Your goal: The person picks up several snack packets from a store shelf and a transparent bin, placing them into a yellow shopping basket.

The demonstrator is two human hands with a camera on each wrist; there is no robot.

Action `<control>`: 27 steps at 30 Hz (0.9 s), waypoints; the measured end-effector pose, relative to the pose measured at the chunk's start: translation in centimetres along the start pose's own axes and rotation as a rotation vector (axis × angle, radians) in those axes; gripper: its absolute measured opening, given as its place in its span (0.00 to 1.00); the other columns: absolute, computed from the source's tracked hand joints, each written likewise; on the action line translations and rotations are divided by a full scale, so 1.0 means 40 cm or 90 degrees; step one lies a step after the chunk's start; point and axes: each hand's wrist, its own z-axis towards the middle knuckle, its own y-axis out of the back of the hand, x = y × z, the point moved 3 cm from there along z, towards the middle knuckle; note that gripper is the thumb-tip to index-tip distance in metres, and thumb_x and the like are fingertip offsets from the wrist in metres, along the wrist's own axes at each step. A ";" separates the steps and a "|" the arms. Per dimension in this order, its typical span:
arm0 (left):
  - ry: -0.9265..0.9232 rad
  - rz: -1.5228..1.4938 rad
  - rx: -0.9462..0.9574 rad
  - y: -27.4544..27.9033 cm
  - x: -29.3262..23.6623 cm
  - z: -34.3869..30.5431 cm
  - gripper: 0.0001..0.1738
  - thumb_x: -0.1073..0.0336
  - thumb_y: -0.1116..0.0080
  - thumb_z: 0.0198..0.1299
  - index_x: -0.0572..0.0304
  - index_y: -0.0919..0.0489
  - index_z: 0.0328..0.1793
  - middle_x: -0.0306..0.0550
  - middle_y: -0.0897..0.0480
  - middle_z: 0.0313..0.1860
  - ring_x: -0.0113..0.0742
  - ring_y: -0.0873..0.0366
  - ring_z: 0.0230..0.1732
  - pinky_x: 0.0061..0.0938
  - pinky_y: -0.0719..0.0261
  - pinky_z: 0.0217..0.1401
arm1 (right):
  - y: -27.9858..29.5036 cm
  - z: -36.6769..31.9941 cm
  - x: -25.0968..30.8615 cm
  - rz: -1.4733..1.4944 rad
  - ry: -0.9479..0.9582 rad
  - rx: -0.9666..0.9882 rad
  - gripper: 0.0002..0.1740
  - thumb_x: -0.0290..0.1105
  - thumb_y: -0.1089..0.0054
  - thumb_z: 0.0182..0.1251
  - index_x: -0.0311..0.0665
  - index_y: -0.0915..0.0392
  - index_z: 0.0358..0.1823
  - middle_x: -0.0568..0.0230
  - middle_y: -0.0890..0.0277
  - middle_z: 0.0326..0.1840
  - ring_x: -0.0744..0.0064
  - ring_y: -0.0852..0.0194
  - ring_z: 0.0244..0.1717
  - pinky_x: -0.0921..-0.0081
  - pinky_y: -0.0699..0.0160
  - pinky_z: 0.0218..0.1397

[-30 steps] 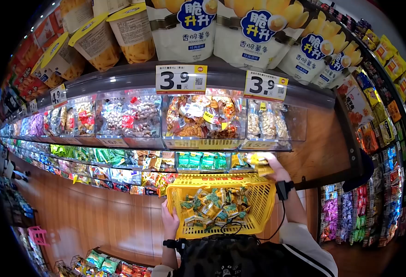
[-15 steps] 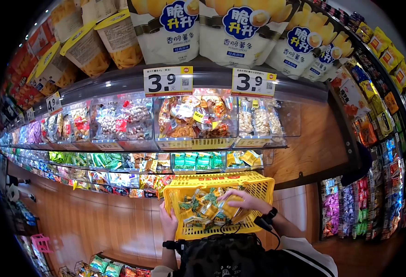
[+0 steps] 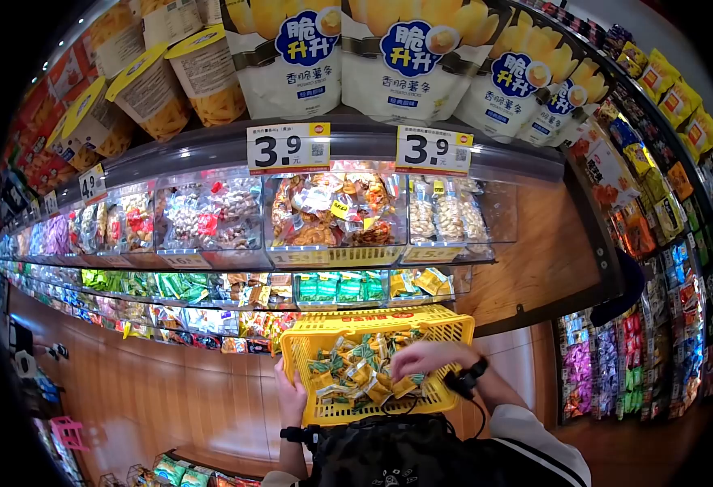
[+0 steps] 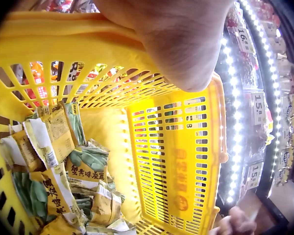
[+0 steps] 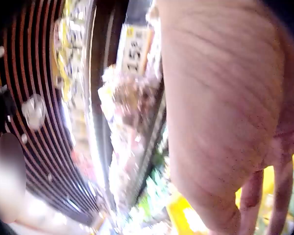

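A yellow plastic shopping basket (image 3: 462, 333) is in front of the body, with many small yellow-and-green broad bean packets (image 3: 360, 373) heaped inside. My left hand (image 3: 292, 394) grips its left rim; in the left wrist view that hand (image 4: 181, 39) covers part of the rim. Over the right part of the heap is my right hand (image 3: 429, 357), knuckles up. In the right wrist view, the fingers of the right hand (image 5: 225, 107) point down with gaps between them, and no packet shows in them.
Beyond the basket, a shelf bin (image 3: 421, 284) holds similar yellow packets beside green ones (image 3: 330, 286). Above are bins of bagged snacks (image 3: 336, 211), price tags and potato stick pouches (image 3: 409, 61). A wooden shelf end (image 3: 527, 268) juts out at the right.
My right hand came from the shelf bin with yellow packets and moved over the basket. The packets it carried are now among the heap. My left hand stays on the rim.
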 end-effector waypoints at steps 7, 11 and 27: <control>-0.020 -0.007 -0.010 -0.008 0.021 0.001 0.24 0.76 0.48 0.71 0.69 0.34 0.73 0.66 0.24 0.65 0.65 0.26 0.67 0.45 0.30 0.71 | 0.426 -0.133 -0.246 -0.197 -0.133 -0.566 0.28 0.54 0.40 0.72 0.32 0.21 0.52 0.56 0.13 0.41 0.51 0.12 0.46 0.60 0.14 0.54; -0.035 0.013 -0.011 0.000 0.009 0.003 0.26 0.74 0.47 0.73 0.68 0.34 0.75 0.67 0.23 0.65 0.65 0.25 0.65 0.45 0.27 0.68 | 0.460 -0.089 -0.156 -0.290 -0.347 -0.561 0.42 0.66 0.41 0.66 0.31 0.21 0.60 0.46 0.15 0.57 0.44 0.17 0.56 0.60 0.22 0.64; -0.039 0.000 -0.021 -0.009 0.021 0.003 0.25 0.75 0.48 0.71 0.69 0.34 0.73 0.66 0.25 0.65 0.66 0.26 0.66 0.46 0.29 0.70 | 0.511 -0.077 -0.213 -0.394 -0.441 -0.252 0.17 0.34 0.27 0.53 0.46 0.19 0.46 0.60 0.17 0.50 0.56 0.20 0.55 0.64 0.25 0.58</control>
